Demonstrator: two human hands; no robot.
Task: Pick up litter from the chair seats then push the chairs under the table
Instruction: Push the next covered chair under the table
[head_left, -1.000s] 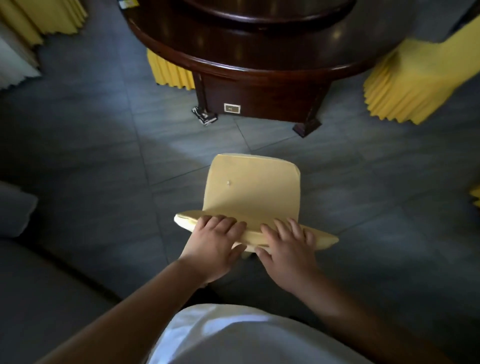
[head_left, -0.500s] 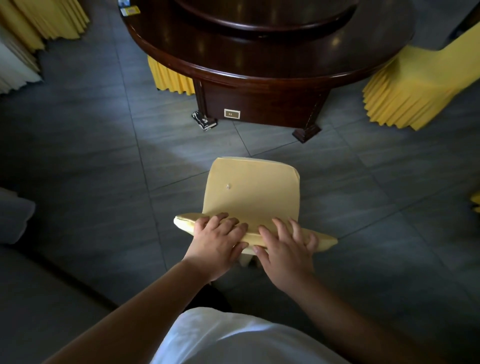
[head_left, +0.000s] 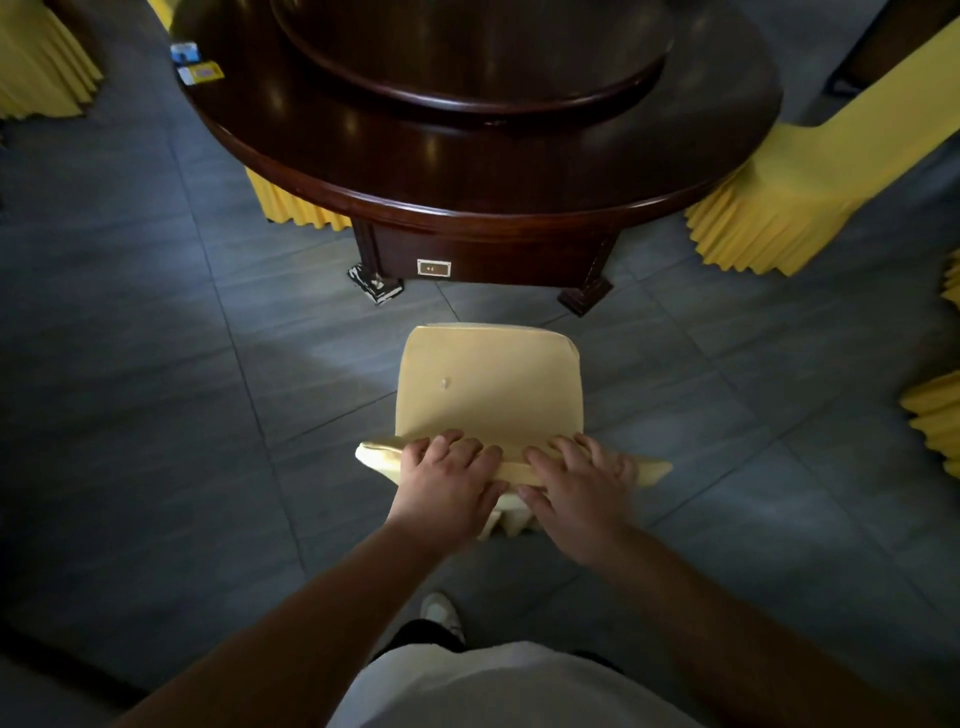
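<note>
A chair in a pale yellow cover (head_left: 488, 384) stands on the floor in front of me, its seat facing the round dark wooden table (head_left: 467, 171). A tiny pale speck (head_left: 444, 383) lies on the seat. My left hand (head_left: 447, 483) and my right hand (head_left: 576, 486) both grip the top edge of the chair's backrest, side by side, fingers curled over it. A gap of floor separates the seat's front edge from the table's base.
The table's base (head_left: 483, 260) has feet sticking out at left and right. Yellow-skirted chairs stand at the right (head_left: 779, 208), far right (head_left: 935, 415), under the table's left side (head_left: 291, 202) and top left (head_left: 36, 67). Two small cards (head_left: 200, 70) lie on the table's left rim. Grey tiled floor (head_left: 156, 364) surrounds.
The chair, with both hands on its backrest, has come closer to the table; the table fills more of the view. My grip is unchanged.
</note>
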